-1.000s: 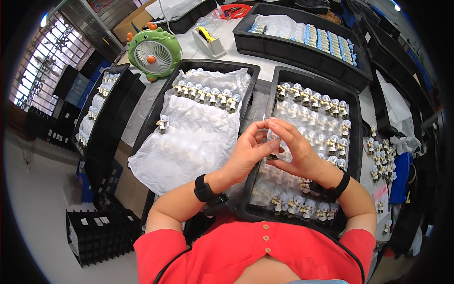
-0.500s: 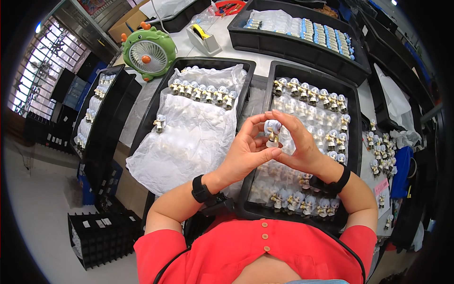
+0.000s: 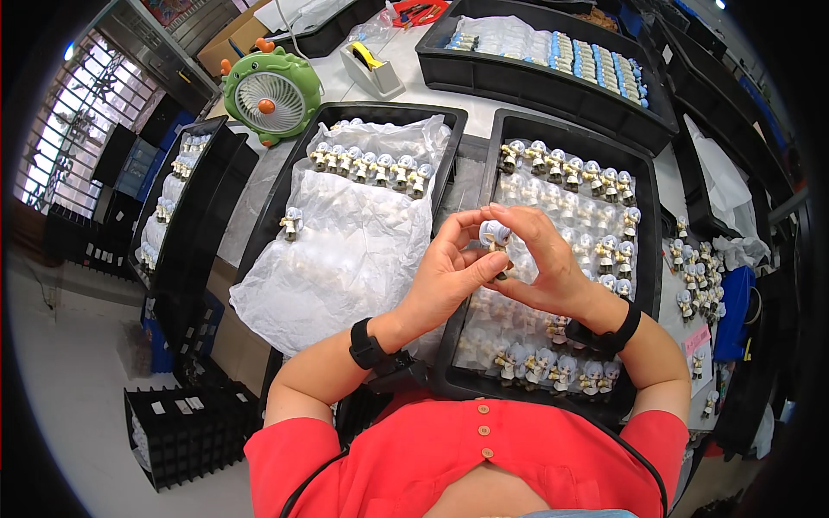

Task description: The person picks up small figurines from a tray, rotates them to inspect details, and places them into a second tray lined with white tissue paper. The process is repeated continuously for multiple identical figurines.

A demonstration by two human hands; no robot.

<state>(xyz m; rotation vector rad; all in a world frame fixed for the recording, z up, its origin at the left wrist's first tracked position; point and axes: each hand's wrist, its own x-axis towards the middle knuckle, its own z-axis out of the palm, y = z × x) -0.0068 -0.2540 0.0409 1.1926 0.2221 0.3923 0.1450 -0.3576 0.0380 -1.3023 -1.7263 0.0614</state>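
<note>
White-headed figurine (image 3: 495, 235) pinched between left hand (image 3: 449, 276) and right hand (image 3: 537, 263).

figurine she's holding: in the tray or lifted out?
Lifted out. The small figurine is pinched between the left hand and right hand, raised above the right black tray, not seated in its rows.

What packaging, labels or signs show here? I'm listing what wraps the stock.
Plastic sheet: crinkled, clear-white, lining the left black tray, figurines on it.
Cardboard box: brown, top left behind the green fan.
Pink label: small slip, right of the right tray.
Both hands hold one figurine, unwrapped.
</note>
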